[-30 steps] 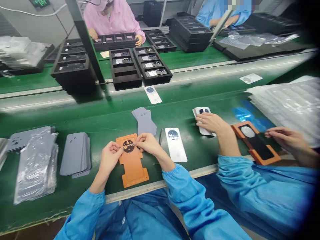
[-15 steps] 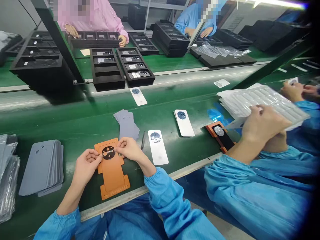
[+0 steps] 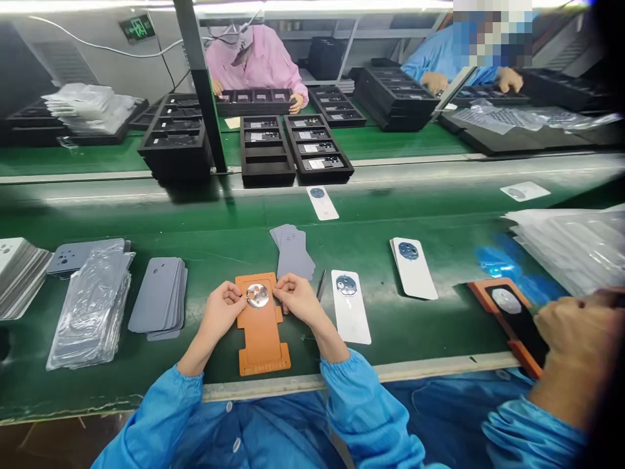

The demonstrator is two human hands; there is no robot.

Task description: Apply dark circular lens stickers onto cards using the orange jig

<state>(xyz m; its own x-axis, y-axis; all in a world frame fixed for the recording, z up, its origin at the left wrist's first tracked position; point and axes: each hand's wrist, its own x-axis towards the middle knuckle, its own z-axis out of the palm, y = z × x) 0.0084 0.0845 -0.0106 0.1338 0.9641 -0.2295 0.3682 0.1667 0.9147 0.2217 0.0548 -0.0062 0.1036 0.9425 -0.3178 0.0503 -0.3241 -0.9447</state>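
An orange fixture plate (image 3: 263,339) lies on the green table, with a round shiny disc (image 3: 258,296) with holes near its top. My left hand (image 3: 225,309) is at the disc's left edge, thumb and fingers pinched together. On the other side, my right hand (image 3: 297,298) is pinched at the plate's upper right edge, close to the disc. Whatever either hand's fingertips hold is too small to make out. Right of my right hand are a thin dark tool (image 3: 321,285) and a white phone-shaped panel (image 3: 358,319) with a dark round camera area.
Grey panels (image 3: 157,296), plastic-wrapped panels (image 3: 90,312) and white panels (image 3: 17,280) are stacked left. More grey sheets (image 3: 293,251) and white panels (image 3: 417,273) lie ahead. A co-worker's hand (image 3: 576,332) is beside another orange fixture (image 3: 488,296). Black trays (image 3: 267,170) stand opposite.
The view has turned left, so the scene sits further right. The disc, dark before, now looks silvery. Both my hands remain pinched beside it. The co-worker's hand has come lower, nearer the other fixture.
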